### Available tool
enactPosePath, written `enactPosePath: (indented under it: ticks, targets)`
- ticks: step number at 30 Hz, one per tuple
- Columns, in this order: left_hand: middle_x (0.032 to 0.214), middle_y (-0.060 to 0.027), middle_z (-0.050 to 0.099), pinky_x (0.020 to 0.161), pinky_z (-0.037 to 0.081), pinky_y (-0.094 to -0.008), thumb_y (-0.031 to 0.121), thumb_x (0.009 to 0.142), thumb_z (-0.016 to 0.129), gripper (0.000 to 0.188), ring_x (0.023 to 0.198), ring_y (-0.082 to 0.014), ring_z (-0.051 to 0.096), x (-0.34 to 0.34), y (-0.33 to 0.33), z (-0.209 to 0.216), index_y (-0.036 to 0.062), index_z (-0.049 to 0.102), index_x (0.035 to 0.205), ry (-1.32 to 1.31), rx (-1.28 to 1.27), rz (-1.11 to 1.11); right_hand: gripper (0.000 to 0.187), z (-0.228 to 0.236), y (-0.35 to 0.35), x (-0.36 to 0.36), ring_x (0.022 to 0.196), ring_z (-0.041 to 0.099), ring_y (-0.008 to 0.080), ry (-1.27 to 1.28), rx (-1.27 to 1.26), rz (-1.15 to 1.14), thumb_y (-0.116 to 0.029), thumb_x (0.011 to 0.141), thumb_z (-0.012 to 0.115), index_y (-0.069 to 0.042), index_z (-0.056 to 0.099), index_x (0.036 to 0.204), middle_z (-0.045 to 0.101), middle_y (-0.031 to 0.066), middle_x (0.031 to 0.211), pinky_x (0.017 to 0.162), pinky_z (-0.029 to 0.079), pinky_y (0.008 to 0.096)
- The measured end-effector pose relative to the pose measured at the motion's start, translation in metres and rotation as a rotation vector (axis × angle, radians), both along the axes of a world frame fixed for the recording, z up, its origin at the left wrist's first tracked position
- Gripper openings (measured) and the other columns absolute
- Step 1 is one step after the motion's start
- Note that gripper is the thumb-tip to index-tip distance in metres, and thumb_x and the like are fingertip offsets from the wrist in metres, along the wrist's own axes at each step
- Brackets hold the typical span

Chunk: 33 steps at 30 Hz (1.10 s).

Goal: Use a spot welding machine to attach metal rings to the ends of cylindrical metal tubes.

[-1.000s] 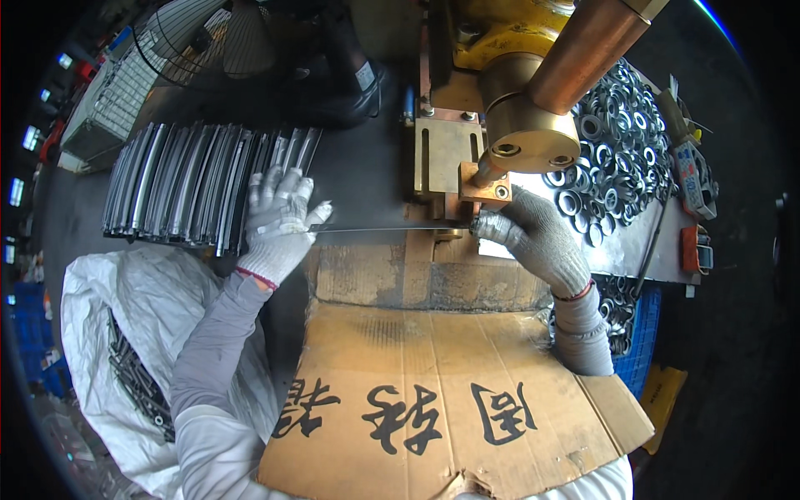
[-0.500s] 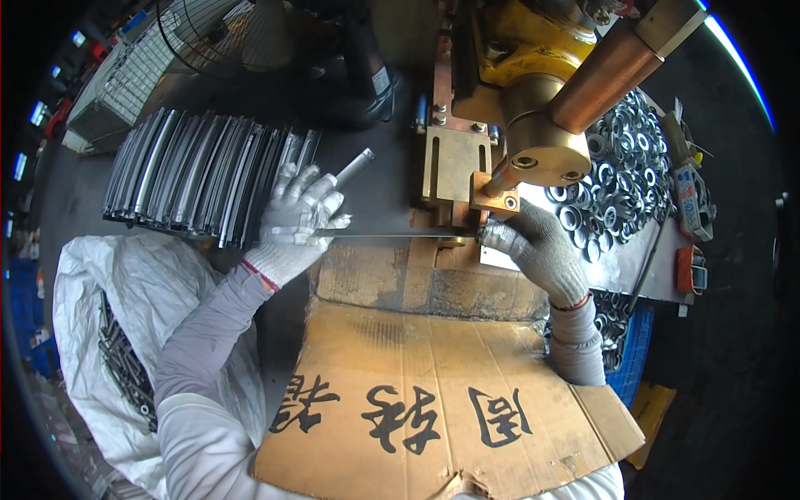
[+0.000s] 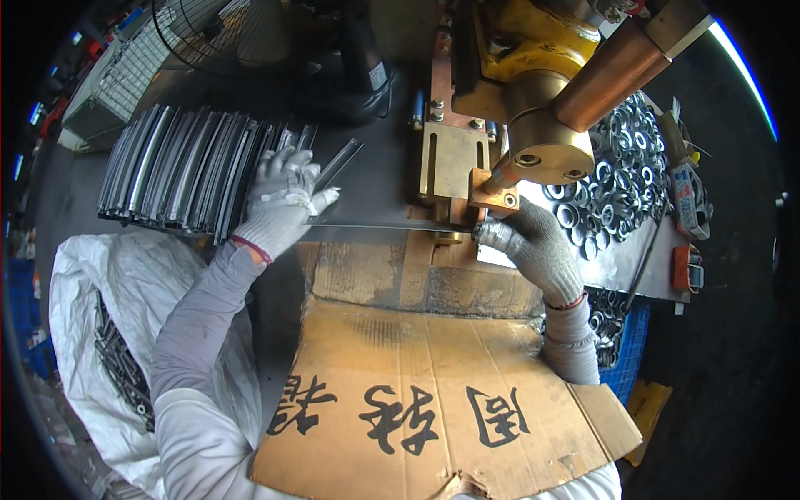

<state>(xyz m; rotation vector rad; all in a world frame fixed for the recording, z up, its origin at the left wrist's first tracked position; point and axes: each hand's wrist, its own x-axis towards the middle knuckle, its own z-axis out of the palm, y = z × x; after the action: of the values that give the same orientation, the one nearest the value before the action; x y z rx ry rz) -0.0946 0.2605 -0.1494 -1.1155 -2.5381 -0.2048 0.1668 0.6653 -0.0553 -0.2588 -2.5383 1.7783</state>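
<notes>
My left hand [image 3: 282, 198], in a white knit glove, grips one end of a long thin metal strip [image 3: 375, 225] lying level across the bench. The strip's far end sits under the brass electrode block [image 3: 490, 192] of a welding machine with a copper arm [image 3: 612, 71]. Against the strip at that block rests my gloved right hand [image 3: 533, 243], its fingers pinched around a small part I cannot make out. A second loose strip [image 3: 337, 164] lies tilted just past my left hand.
A row of grey curved metal strips [image 3: 183, 162] stands at the left on the dark bench. Several metal rings [image 3: 621, 171] lie heaped at the right. A cardboard sheet [image 3: 433, 400] covers my lap; a white sack [image 3: 108, 333] of parts sits at the lower left. A fan [image 3: 225, 33] stands behind.
My left hand has shifted slightly along the strip, and a loose strip now shows beyond it. The right hand has stayed at the electrode block.
</notes>
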Motion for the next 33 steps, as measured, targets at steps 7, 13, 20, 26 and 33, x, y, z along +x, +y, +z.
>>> enactPosePath:
  ticks: [7, 13, 20, 26, 33]
  targets:
    - [0.16, -0.0133, 0.085, 0.139, 0.057, -0.0504, 0.031, 0.126, 0.083, 0.036, 0.153, -0.0328, 0.079, -0.003, 0.012, 0.04, 0.0046, 0.088, 0.151, -0.549, 0.156, 0.129, 0.057, 0.0, -0.002, -0.002, 0.132, 0.082, 0.0208, -0.002, -0.156, -0.01, -0.027, 0.111, 0.106, 0.002, 0.087, 0.157, 0.092, 0.0109, 0.145, 0.121, 0.065, 0.0422]
    - [0.161, -0.0046, 0.086, 0.128, 0.066, -0.0425, 0.025, 0.127, 0.085, 0.04, 0.145, -0.02, 0.082, -0.007, 0.037, 0.135, 0.0132, 0.086, 0.166, -1.228, 0.383, -0.056, 0.062, -0.013, -0.004, -0.006, 0.133, 0.08, 0.0171, 0.02, -0.209, -0.032, -0.019, 0.106, 0.109, 0.0, 0.083, 0.159, 0.09, 0.0047, 0.146, 0.121, 0.066, 0.04]
    - [0.172, -0.0248, 0.08, 0.14, 0.056, -0.0586, 0.073, 0.12, 0.081, 0.087, 0.157, -0.045, 0.078, 0.038, 0.087, 0.123, 0.0196, 0.068, 0.188, -0.417, -0.176, -0.324, 0.076, -0.019, -0.004, -0.01, 0.137, 0.084, 0.0202, 0.015, -0.287, 0.009, -0.009, 0.108, 0.105, 0.004, 0.071, 0.175, 0.089, 0.0119, 0.157, 0.119, 0.071, 0.0385]
    - [0.167, -0.0246, 0.083, 0.138, 0.055, -0.0591, 0.077, 0.122, 0.075, 0.091, 0.157, -0.0437, 0.077, 0.028, 0.11, 0.144, 0.0124, 0.068, 0.186, -0.716, -0.357, -0.35, 0.077, -0.025, 0.003, -0.01, 0.142, 0.083, 0.0224, 0.014, -0.269, 0.003, -0.008, 0.106, 0.105, 0.004, 0.072, 0.174, 0.088, 0.0138, 0.158, 0.122, 0.07, 0.0412]
    - [0.156, -0.0223, 0.087, 0.133, 0.059, -0.0585, 0.072, 0.124, 0.075, 0.085, 0.148, -0.0434, 0.081, 0.027, 0.126, 0.152, 0.0102, 0.07, 0.182, -0.658, -0.44, -0.412, 0.072, -0.021, 0.006, -0.01, 0.134, 0.084, 0.0179, 0.005, -0.136, 0.027, -0.014, 0.106, 0.106, 0.005, 0.076, 0.17, 0.09, 0.0123, 0.153, 0.118, 0.07, 0.0381]
